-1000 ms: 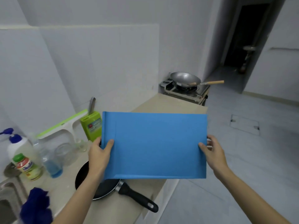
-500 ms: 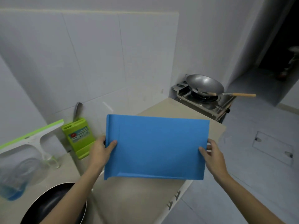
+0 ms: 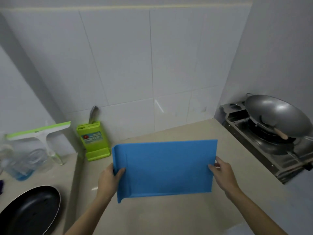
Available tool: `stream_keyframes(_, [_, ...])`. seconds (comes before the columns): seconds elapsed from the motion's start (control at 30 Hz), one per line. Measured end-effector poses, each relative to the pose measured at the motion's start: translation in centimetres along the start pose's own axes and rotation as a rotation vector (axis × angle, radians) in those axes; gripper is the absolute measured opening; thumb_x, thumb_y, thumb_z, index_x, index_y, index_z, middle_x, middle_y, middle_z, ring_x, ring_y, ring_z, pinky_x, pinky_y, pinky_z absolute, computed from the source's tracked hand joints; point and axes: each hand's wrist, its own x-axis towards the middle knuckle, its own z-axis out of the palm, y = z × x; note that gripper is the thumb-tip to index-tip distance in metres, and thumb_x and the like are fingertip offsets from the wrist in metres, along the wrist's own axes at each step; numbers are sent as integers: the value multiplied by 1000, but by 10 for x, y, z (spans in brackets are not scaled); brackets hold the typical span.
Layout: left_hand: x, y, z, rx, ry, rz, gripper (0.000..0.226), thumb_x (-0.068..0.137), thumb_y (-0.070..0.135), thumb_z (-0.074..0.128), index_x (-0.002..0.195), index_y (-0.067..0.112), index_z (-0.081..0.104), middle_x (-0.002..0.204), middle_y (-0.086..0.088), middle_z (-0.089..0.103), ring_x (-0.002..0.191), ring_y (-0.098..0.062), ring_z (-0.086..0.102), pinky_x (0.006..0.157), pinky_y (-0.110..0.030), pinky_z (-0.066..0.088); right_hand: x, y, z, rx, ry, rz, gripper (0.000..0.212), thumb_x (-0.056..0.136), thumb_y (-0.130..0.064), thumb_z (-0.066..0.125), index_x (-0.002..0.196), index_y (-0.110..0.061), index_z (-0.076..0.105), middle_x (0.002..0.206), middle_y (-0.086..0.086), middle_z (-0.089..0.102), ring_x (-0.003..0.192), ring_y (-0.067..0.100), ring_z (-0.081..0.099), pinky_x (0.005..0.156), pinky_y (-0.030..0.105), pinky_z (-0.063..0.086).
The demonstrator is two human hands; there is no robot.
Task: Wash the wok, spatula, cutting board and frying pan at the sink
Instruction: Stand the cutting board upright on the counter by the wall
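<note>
I hold a blue cutting board (image 3: 166, 168) flat over the beige counter (image 3: 169, 217). My left hand (image 3: 108, 182) grips its left edge, thumb on top. My right hand (image 3: 221, 175) grips its right edge the same way. A black frying pan (image 3: 28, 212) lies on the counter at the lower left. At the far right a grey metal wok (image 3: 277, 114) sits on a gas stove (image 3: 264, 146), with a wooden-handled spatula (image 3: 277, 131) resting in it. The sink is out of view.
A green knife block (image 3: 93, 141) stands against the tiled wall. Left of it a green and white squeegee (image 3: 40, 133) leans beside clear glass jars (image 3: 32, 158) and a bottle with blue liquid (image 3: 18, 170).
The view has swung left and down toward the counter. The board has come lower and flatter over the counter, both hands still on its edges. The wok now sits at the far right.
</note>
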Motion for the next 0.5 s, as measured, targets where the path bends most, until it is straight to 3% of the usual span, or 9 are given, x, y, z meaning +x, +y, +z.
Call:
stream_keyframes(0.23, [36,-3,9,86,136,-130,16,85,29,67,85,14,61,72,0,66,68,-21,62,60,-39,46,78,-11,45,43,-125,14,30,95,-9,49,120,-23,56,86,-5,63,77,7,59,63,31,45])
stream_keyframes(0.4, [92,-15,23,118,149,-167,24,84,29,69,81,6,65,72,-7,67,67,-25,63,63,-46,51,134,-22,75,38,-124,8,29,92,-10,51,119,-22,58,92,2,68,87,22,63,76,38,47])
stream_keyframes(0.5, [124,-12,34,140,187,-185,27,83,27,71,76,1,65,68,-10,65,63,-27,61,60,-45,48,163,-29,86,46,-129,18,30,92,-10,51,118,-25,57,93,-1,65,89,21,61,78,39,47])
